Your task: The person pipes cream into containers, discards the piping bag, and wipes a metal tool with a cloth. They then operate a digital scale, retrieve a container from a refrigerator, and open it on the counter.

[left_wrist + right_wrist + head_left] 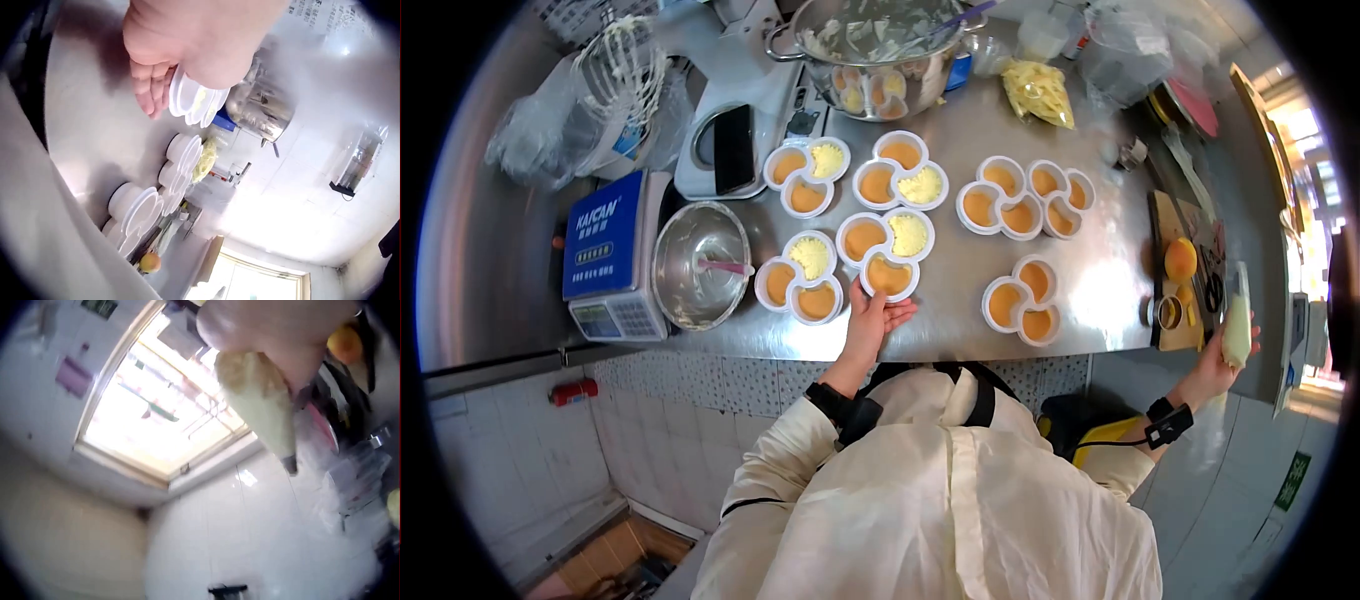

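In the head view, my left hand (878, 322) is at the front of a white three-cup container (888, 280), its fingers fairly straight and touching the near cup. Two of this container's cups show an orange-brown filling; the third is topped with pale yellow crumbs. In the left wrist view, the palm and thumb base hide part of the container (181, 103). Out at the right, beyond the counter edge, my right hand (1222, 362) grips a piping bag (1238, 335) of pale cream. Its dark tip points away from the hand in the right wrist view.
More crumb-topped containers (810, 257) stand left and behind; several with plain orange-brown filling (1022, 300) stand right. Further left are a steel bowl (700, 300), a scale (605, 310) and a phone (734, 150). A steel pot (880, 95) is behind, a board with an orange fruit (1180, 260) right.
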`<act>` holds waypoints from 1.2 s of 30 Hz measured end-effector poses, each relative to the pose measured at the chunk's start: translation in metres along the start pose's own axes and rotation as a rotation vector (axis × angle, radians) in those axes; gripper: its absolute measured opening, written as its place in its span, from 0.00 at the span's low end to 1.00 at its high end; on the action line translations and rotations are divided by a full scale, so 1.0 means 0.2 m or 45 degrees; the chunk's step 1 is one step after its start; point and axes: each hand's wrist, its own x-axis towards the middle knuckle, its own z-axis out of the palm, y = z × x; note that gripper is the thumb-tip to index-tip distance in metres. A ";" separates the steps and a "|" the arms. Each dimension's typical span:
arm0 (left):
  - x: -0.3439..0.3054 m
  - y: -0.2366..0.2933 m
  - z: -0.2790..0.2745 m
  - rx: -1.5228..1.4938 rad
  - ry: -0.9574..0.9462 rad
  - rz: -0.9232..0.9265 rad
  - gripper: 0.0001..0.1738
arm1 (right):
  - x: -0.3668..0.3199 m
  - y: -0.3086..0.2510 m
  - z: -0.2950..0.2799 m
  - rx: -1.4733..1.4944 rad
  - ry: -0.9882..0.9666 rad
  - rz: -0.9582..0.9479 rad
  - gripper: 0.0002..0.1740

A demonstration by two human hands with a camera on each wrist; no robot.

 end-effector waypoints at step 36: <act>0.56 -0.06 0.59 0.184 0.084 0.311 0.29 | 0.46 1.40 0.00 -0.907 -0.490 0.569 0.31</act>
